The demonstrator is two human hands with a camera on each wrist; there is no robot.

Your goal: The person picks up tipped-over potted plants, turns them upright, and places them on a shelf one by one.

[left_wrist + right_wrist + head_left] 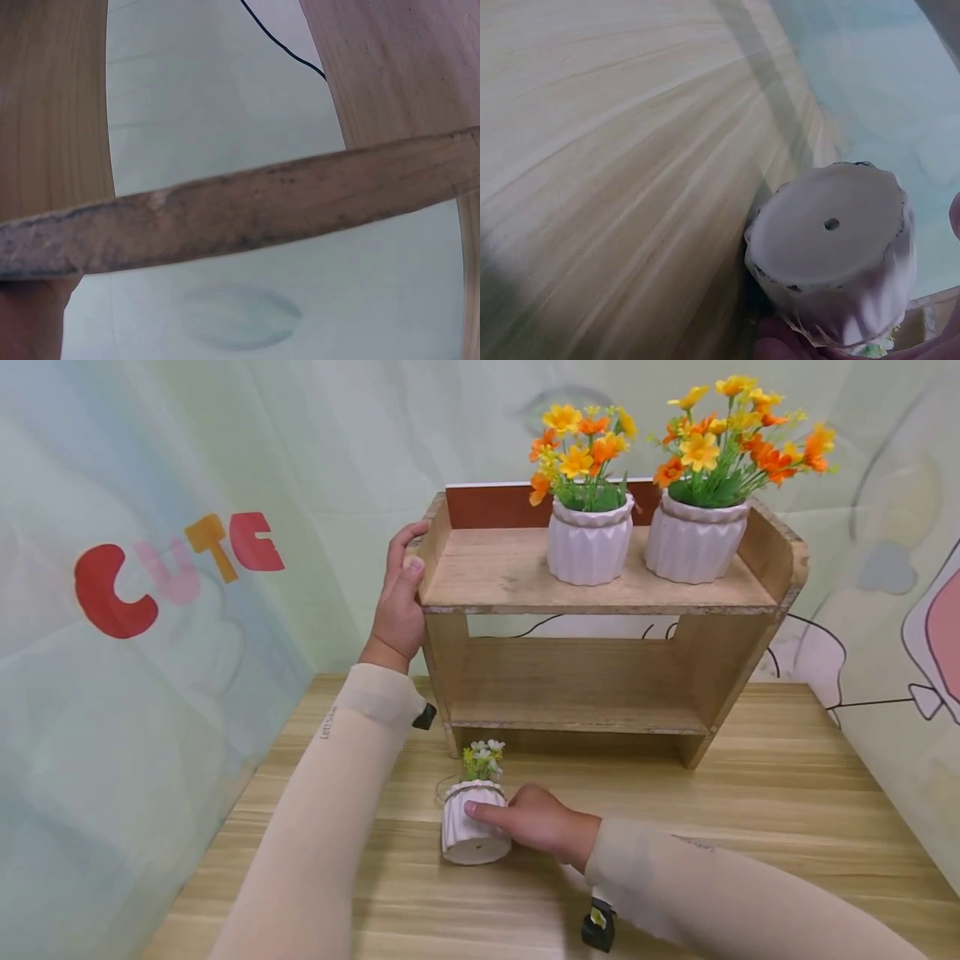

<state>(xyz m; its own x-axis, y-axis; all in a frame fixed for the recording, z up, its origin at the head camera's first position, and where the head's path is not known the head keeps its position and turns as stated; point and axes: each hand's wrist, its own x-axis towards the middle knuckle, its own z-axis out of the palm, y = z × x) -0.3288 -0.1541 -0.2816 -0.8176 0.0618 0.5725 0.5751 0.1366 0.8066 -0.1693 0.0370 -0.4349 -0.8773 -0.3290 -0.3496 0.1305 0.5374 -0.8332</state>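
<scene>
The right hand (536, 820) grips a small white pot (471, 822) lying tipped on the worktop (787, 810), at 6 o'clock from the shelf (600, 602). The left hand (399, 602) clasps the shelf's 9 o'clock end. A loose grip could roll the pot or crush its flowers (482, 760).

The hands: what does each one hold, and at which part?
The right hand grips the small white ribbed pot around its side wall. The left hand holds the wooden shelf at its upper left side panel.
</scene>
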